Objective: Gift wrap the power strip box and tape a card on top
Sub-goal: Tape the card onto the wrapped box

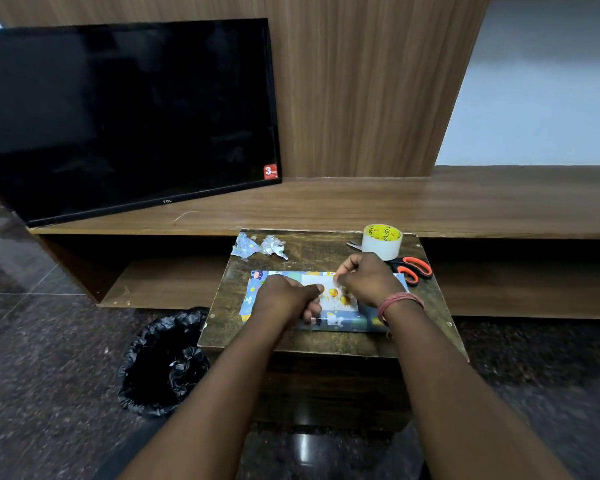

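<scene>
Partly hidden card [329, 296] lies beneath left hand [284, 296] and right hand [366, 278].

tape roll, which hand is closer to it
Right. The right hand sits on the wrapped box at the card, just in front of the tape roll. The left hand rests further left on the box.

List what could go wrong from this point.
1. The card lies on the wrapped box under both hands; if the left hand lets it shift while the right hand works at its edge, it may end up crooked.
2. The scissors lie near the table edge by the right forearm and could be knocked off.
</scene>
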The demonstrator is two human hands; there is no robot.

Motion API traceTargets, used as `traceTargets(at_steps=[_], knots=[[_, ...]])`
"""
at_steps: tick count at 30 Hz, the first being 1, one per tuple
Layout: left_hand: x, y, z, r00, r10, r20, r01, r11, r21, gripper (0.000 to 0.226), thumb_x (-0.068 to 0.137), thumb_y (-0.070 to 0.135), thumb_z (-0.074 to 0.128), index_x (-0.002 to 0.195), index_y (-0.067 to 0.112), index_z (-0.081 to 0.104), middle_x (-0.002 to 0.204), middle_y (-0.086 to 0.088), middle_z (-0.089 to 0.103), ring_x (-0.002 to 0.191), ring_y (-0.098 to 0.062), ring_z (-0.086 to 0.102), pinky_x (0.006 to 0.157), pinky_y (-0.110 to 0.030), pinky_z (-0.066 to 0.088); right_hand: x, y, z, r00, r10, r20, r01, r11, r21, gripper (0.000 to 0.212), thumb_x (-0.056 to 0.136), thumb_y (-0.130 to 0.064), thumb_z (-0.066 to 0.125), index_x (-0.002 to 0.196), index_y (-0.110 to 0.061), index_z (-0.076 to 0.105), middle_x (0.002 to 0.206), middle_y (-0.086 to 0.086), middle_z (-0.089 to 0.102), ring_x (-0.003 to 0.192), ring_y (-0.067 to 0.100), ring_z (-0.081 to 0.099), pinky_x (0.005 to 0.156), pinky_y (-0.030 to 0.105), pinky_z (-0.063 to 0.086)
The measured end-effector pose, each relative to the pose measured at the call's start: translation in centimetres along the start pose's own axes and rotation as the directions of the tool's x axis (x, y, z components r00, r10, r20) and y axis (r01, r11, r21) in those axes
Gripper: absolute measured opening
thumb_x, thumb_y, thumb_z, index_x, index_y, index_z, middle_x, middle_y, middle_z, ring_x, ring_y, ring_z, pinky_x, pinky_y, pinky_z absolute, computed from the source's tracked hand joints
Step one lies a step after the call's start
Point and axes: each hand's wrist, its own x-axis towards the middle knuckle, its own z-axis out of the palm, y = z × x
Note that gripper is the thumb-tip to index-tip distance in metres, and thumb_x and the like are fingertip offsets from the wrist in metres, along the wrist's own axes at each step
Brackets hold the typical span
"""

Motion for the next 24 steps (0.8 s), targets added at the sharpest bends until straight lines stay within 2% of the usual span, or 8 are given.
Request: traceTargets(at_steps=[4,8,10,13,15,17,19,24], knots=[[1.2,0.3,0.5,0.999,0.002,-0.040,-0.005,0.996,-0.084,0.024,0.093,0.018,0.073,0.092,-0.005,0.069,0.067,-0.011,0.070,0.033,-0.005,0.050,0.034,-0.012,0.031,0.8,0.5,-0.3,0.998,0.007,-0.061,-0.009,0.999,-0.042,0.008,0.086,-0.007,0.067,0.081,-0.009,0.072,0.079,0.004,0.075,0.071,0.018,0.069,0.069,0.027,0.053],[2.8,0.0,0.8,0.997,-0.014,-0.070,0.002,0.985,-0.175,0.020,0.092,0.019,0.074,0.082,0.004,0.066,0.068,-0.010,0.072,0.039,-0.009,0.053,0.038,-0.016,0.035,2.1,1.4,-1.2,0.980,-0.013,-0.198,-0.010,0.993,-0.114,0.012,0.087,-0.009,0.058,0.083,-0.013,0.068,0.080,0.002,0.072,0.081,0.025,0.069,0.076,0.034,0.056],[3.4,-0.1,0.7,0.998,-0.023,-0.067,0.009,0.979,-0.202,0.021,0.091,0.020,0.074,0.075,0.008,0.066,0.068,-0.008,0.073,0.044,-0.012,0.053,0.039,-0.016,0.033,2.8,1.7,-1.8,0.955,-0.070,-0.288,0.015,0.982,-0.188,0.008,0.090,-0.012,0.061,0.097,-0.016,0.065,0.099,0.009,0.069,0.086,0.033,0.068,0.077,0.036,0.053],[3.8,-0.2,0.7,0.998,-0.027,-0.063,0.014,0.979,-0.203,0.020,0.091,0.020,0.074,0.075,0.009,0.068,0.069,-0.007,0.074,0.046,-0.013,0.053,0.040,-0.015,0.031,3.8,2.0,-2.6,0.888,-0.198,-0.415,0.029,0.925,-0.380,0.033,0.093,-0.010,0.062,0.125,-0.011,0.059,0.135,0.014,0.044,0.099,0.042,0.063,0.083,0.042,0.050],[4.1,-0.2,0.8,0.997,-0.025,-0.069,0.011,0.980,-0.199,0.020,0.091,0.020,0.074,0.075,0.009,0.069,0.071,-0.009,0.075,0.046,-0.014,0.054,0.040,-0.015,0.031,4.5,2.0,-2.7,0.897,-0.227,-0.378,0.032,0.889,-0.456,0.041,0.092,-0.004,0.061,0.132,-0.007,0.055,0.142,0.015,0.042,0.107,0.042,0.059,0.083,0.041,0.047],[4.3,-0.2,0.9,0.997,-0.018,-0.073,0.004,0.982,-0.189,0.021,0.091,0.020,0.073,0.074,0.009,0.069,0.073,-0.010,0.076,0.047,-0.013,0.055,0.039,-0.016,0.031,5.1,2.5,-2.5,0.933,-0.194,-0.304,0.041,0.894,-0.447,0.044,0.089,0.001,0.059,0.133,-0.001,0.055,0.138,0.021,0.050,0.116,0.042,0.056,0.090,0.041,0.044],[4.3,0.0,0.9,0.997,-0.018,-0.072,0.003,0.979,-0.203,0.018,0.092,0.019,0.072,0.079,0.007,0.071,0.074,-0.009,0.076,0.047,-0.013,0.054,0.039,-0.017,0.032,5.5,2.8,-2.1,0.944,-0.165,-0.287,0.035,0.912,-0.409,0.041,0.087,0.003,0.059,0.128,0.002,0.059,0.128,0.026,0.059,0.116,0.043,0.057,0.094,0.041,0.046],[3.6,0.4,1.0,0.999,-0.005,-0.043,-0.006,0.969,-0.248,0.018,0.096,0.018,0.068,0.096,0.000,0.071,0.075,-0.008,0.075,0.042,-0.007,0.053,0.040,-0.016,0.034,5.6,2.2,-1.9,0.889,-0.116,-0.442,0.055,0.987,-0.149,0.041,0.084,0.012,0.053,0.119,-0.004,0.065,0.110,0.021,0.068,0.103,0.035,0.063,0.079,0.027,0.041]])
